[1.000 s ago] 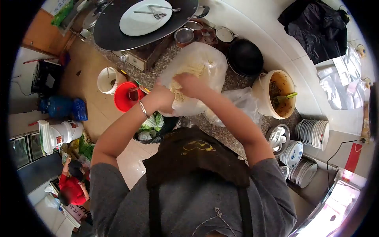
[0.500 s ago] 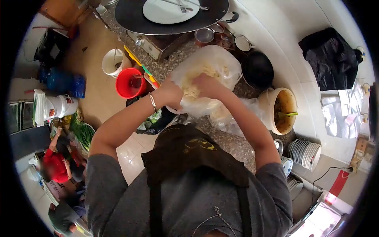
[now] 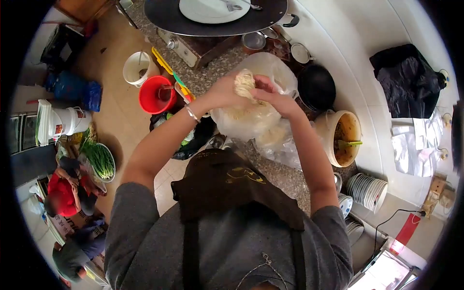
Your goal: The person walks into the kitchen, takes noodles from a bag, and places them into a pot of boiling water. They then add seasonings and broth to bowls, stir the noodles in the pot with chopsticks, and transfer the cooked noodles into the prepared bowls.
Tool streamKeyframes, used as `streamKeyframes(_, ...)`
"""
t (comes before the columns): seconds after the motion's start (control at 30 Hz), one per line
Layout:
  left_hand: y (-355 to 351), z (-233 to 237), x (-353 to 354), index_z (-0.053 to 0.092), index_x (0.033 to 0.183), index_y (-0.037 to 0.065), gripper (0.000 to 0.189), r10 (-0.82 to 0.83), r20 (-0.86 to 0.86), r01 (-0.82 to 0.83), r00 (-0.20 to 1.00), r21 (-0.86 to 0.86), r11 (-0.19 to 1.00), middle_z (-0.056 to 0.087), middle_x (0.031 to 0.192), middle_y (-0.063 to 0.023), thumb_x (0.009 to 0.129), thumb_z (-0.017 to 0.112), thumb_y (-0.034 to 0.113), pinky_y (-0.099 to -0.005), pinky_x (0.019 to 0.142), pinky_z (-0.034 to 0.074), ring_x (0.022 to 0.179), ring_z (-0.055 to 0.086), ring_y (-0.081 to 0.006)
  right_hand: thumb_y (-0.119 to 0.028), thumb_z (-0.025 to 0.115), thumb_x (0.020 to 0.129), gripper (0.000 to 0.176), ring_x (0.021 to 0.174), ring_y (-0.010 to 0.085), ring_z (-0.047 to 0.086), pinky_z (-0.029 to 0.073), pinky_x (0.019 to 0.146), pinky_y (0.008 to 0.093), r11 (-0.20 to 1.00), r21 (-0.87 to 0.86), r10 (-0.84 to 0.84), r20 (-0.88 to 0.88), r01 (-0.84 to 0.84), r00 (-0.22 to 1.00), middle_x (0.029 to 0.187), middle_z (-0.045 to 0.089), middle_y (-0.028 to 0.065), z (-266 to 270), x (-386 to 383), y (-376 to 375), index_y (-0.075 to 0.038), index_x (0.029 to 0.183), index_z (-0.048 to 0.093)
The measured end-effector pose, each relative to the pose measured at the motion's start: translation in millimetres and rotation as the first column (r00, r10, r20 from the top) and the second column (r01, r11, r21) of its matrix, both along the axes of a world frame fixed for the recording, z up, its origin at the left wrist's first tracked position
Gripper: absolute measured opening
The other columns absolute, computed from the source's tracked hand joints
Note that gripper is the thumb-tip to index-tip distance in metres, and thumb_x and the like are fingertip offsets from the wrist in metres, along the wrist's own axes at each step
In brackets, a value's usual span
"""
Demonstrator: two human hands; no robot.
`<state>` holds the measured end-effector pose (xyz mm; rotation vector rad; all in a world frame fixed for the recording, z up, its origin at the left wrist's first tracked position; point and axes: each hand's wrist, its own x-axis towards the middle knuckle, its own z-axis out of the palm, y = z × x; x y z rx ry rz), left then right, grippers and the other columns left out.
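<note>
While the left hand [image 3: 224,92] cups apparent noodles [image 3: 245,83], the right hand [image 3: 279,98] touches them.

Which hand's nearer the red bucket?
Left. The left hand is right of the red bucket in view; the right hand is farther right, beyond the noodles.

Left hand [image 3: 223,92] and right hand [image 3: 274,98] holding a pale bundle, seemingly noodles [image 3: 245,83], over a plastic bag [image 3: 232,122], speckled surface [image 3: 296,187], black pan [image 3: 316,89] near the right hand, red bucket [image 3: 149,96] beyond the left.
</note>
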<state>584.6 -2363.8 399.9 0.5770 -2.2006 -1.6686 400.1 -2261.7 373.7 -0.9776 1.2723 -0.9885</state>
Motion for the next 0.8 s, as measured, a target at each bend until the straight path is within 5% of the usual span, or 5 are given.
streamKeyframes(0.1, -14, -17, 18, 0.058, 0.105, 0.003, 0.052, 0.227, 0.278, -0.200, 0.933, -0.121, 0.972, 0.065, 0.096, -0.0133, 0.061, 0.074, 0.026, -0.0347, 0.080, 0.049, 0.087, 0.064, -0.0233, -0.021, 0.059, 0.088, 0.043, 0.111, 0.0146, 0.048, 0.038, 0.094, 0.0281, 0.994, 0.079, -0.090, 0.139, 0.079, 0.986, 0.118, 0.052, 0.0046, -8, -1, 2, -0.011, 0.127, 0.044)
streamKeyframes(0.2, -26, -29, 32, 0.058, 0.104, 0.002, 0.051, 0.211, 0.163, -0.228, 0.964, 0.090, 0.970, 0.064, 0.096, -0.0125, 0.062, 0.073, 0.025, -0.0341, 0.079, 0.048, 0.087, 0.063, -0.0215, -0.020, 0.061, 0.084, 0.041, 0.108, 0.0215, 0.053, 0.042, 0.092, 0.0320, 0.996, -0.002, 0.075, -0.408, -0.084, 0.910, 0.119, 0.054, 0.0103, -66, -3, 3, -0.008, 0.122, 0.051)
streamKeyframes(0.27, -25, -30, 33, 0.057, 0.106, -0.001, 0.055, 0.191, 0.172, -0.212, 0.966, 0.115, 0.970, 0.064, 0.096, -0.0139, 0.061, 0.074, 0.026, -0.0345, 0.080, 0.048, 0.088, 0.063, -0.0227, -0.030, 0.054, 0.086, 0.035, 0.101, 0.0257, 0.059, 0.044, 0.087, 0.0395, 0.919, 0.082, 0.264, -0.856, -0.386, 0.445, 0.111, 0.062, 0.0095, -48, 31, -5, -0.007, 0.110, 0.061)
streamKeyframes(0.47, -9, -9, 41, 0.055, 0.109, -0.003, 0.061, 0.218, 0.279, -0.229, 0.935, 0.009, 0.973, 0.063, 0.099, -0.0180, 0.060, 0.075, 0.028, -0.0343, 0.083, 0.047, 0.091, 0.062, -0.0262, -0.015, 0.061, 0.069, 0.027, 0.094, 0.0332, 0.059, 0.046, 0.081, 0.0426, 0.856, 0.296, 0.349, -0.936, -0.423, 0.052, 0.095, 0.062, 0.0163, -70, 85, -15, -0.005, 0.094, 0.064)
streamKeyframes(0.8, -15, -55, 62, 0.051, 0.115, -0.004, 0.067, 0.173, 0.229, -0.214, 0.958, 0.169, 0.962, 0.062, 0.101, -0.0171, 0.061, 0.076, 0.026, -0.0332, 0.084, 0.047, 0.093, 0.061, -0.0255, -0.021, 0.067, 0.067, 0.049, 0.101, 0.0312, 0.055, 0.042, 0.090, 0.0430, 0.909, 0.171, 0.305, -0.894, -0.379, 0.328, 0.115, 0.056, 0.0149, -28, 39, 8, -0.005, 0.112, 0.057)
